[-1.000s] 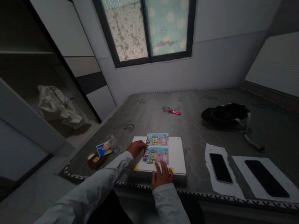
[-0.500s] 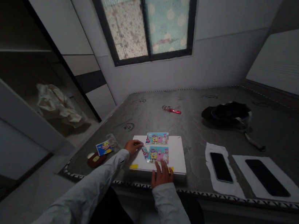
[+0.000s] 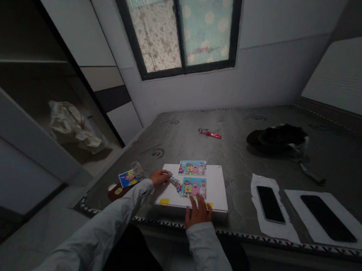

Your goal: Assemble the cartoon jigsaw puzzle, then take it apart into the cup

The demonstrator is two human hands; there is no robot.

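Observation:
A white board lies at the near edge of a grey patterned surface. Two colourful cartoon pictures rest on it, an upper picture and a lower picture. My left hand pinches a small colourful piece at the lower picture's left edge. My right hand lies flat on the board's near edge, fingers spread, just below the lower picture. Both arms wear pale sleeves.
Left of the board lie a small cartoon card, clear wrapping and a dark round object. Two dark phones rest on white sheets at right. A red item and dark cap lie farther back. Crumpled paper sits on a shelf at left.
My left hand has drawn back to the left from the lower picture, with the small piece now angled away from its edge. My right hand stays put.

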